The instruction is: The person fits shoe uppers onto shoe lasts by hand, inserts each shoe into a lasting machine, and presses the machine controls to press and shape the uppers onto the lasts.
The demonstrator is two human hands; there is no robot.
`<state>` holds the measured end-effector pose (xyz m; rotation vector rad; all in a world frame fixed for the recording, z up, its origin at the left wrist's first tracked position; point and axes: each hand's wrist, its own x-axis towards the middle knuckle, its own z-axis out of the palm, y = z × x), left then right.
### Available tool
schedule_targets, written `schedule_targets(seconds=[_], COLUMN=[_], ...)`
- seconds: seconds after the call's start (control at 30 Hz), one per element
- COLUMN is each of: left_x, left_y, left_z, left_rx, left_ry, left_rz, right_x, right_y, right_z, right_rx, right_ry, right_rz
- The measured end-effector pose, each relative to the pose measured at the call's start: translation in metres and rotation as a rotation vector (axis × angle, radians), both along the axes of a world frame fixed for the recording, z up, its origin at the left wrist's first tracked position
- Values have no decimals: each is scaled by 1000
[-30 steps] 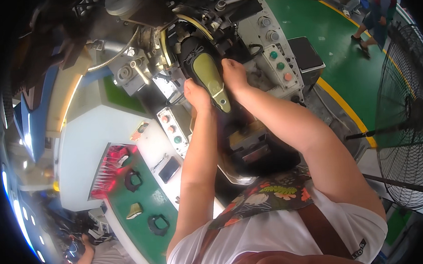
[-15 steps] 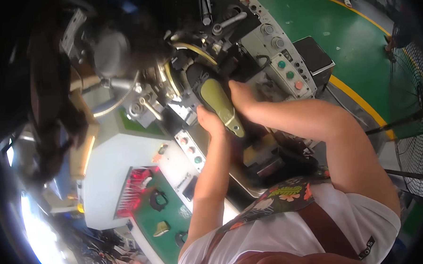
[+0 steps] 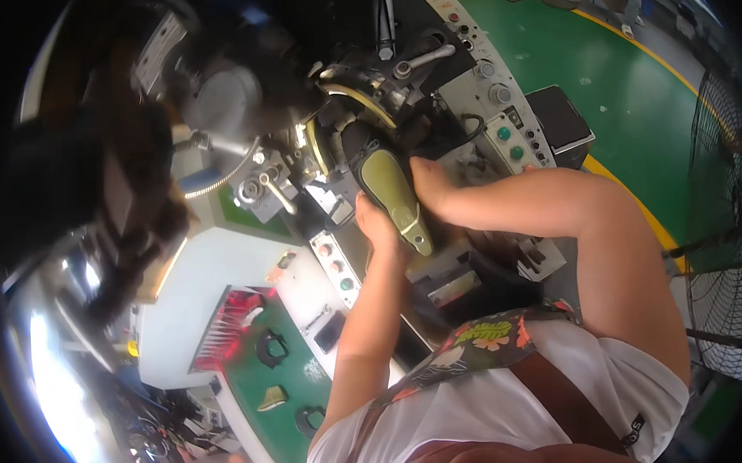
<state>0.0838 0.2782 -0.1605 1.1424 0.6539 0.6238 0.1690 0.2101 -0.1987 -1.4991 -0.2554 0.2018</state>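
Both hands, left hand and right hand, grip the olive-soled shoe sole-up, its toe already seated in the lasting machine, heel not yet clamped.

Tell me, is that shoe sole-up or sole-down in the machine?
Sole-up: the olive insole faces the camera, left hand and right hand gripping its sides.
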Motion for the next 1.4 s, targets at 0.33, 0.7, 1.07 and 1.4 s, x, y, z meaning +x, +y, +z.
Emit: schedule_targets(seconds=[0.33,0.7,1.07,1.4], left_x=[-103,-126,-249,-267], left_y=[154,150,22,-20], left_z=[-126,-118,-170,-144], left_rx=[1103,1087,1005,1208], left_ry=[601,1162,1179,484], left_rz=[350,-106,273,143], right_x=[-17,-102,-104,-106], right_y=[-112,-125,-121,-119], right_z=[23,38,37,35], right_rx=[-138,-233,-242,-233], right_ry=[24,-723,-707,-707], right_rz=[360,43,12,-6])
